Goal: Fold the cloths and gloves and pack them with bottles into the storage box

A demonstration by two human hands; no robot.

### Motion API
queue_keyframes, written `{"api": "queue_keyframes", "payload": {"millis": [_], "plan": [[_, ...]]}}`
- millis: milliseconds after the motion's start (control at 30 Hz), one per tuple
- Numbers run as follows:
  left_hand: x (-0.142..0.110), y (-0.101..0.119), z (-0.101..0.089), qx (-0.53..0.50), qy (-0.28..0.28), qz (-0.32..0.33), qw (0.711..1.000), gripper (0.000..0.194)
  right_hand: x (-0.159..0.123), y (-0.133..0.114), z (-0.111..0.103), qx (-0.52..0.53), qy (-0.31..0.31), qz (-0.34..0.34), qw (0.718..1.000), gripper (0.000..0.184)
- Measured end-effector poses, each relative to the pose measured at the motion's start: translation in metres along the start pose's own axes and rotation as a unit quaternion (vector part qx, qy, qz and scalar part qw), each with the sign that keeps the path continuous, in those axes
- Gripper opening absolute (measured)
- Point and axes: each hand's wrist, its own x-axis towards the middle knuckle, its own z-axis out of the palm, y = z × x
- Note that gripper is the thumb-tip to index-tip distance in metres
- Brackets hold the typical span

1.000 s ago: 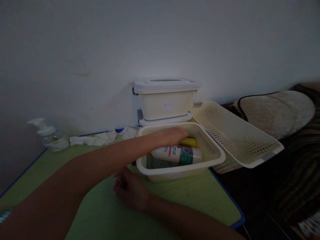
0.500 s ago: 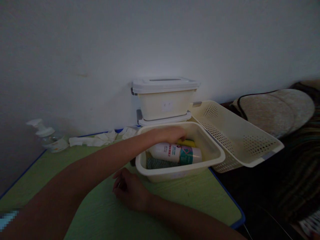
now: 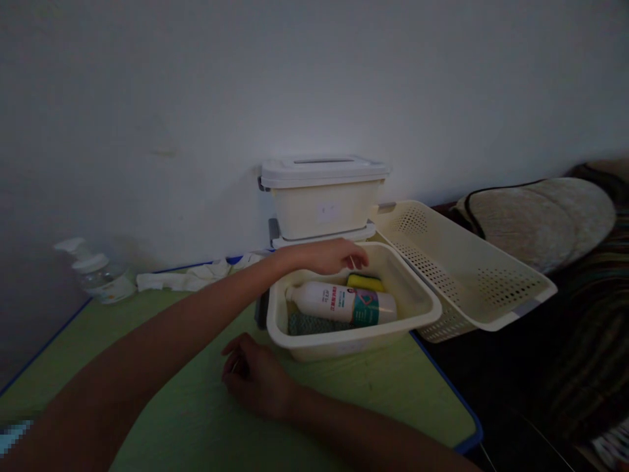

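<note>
My left hand (image 3: pixel 339 255) hovers over the back part of a cream plastic bin (image 3: pixel 314 347), fingers bent slightly downward and apart, with nothing in them. Just below its fingertips a yellow sponge (image 3: pixel 365 282) lies in the bin. In front of the sponge a white bottle (image 3: pixel 339 301) with a green and pink label rests on its side. A grey-green textured cloth (image 3: pixel 314 324) is partly hidden under the bottle. My right hand (image 3: pixel 258 377) rests on the green table before the bin, its fingers loosely curled and the thumb apart; no held thing shows.
Behind the bin a lidded cream box (image 3: pixel 324 203) stands on another white lid (image 3: pixel 327 235) by the wall. A perforated basket (image 3: pixel 472 275) sits at the right. On the left are a pump bottle (image 3: pixel 105 278) and crumpled white cloth strips (image 3: pixel 181 278) on the table (image 3: pixel 187 406).
My left hand has risen a little from inside the bin and its fingers have loosened, leaving the yellow sponge and the bottle more exposed. My right hand has stayed in place.
</note>
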Motion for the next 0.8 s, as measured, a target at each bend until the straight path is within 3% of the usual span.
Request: {"api": "queue_keyframes", "payload": {"millis": [167,300,367,467,567,667,800], "plan": [[-0.06,0.024,-0.031,-0.026,0.19,-0.052,0.98,0.029,0.0,0.0,0.0,0.001,0.0,0.004,1.0,0.034],[-0.121,0.012,-0.031,-0.079,0.343,-0.138,0.926,0.018,0.001,0.0,-0.001,-0.003,-0.005,0.001,1.0,0.033],[-0.15,-0.001,-0.02,-0.132,0.407,-0.177,0.886,0.015,0.001,0.0,-0.001,0.002,-0.01,-0.004,1.0,0.033],[-0.187,-0.023,0.006,-0.186,0.505,-0.259,0.802,0.016,0.002,0.0,-0.001,0.009,-0.007,-0.012,1.0,0.031],[-0.214,-0.044,0.037,-0.216,0.563,-0.315,0.733,0.024,0.002,-0.001,-0.001,0.015,-0.005,-0.016,1.0,0.029],[-0.232,-0.061,0.062,-0.24,0.567,-0.355,0.703,0.026,0.003,-0.003,-0.001,0.01,-0.008,-0.018,1.0,0.028],[-0.242,-0.075,0.082,-0.278,0.566,-0.359,0.688,0.027,0.004,-0.004,-0.001,-0.002,-0.009,-0.018,1.0,0.028]]}}
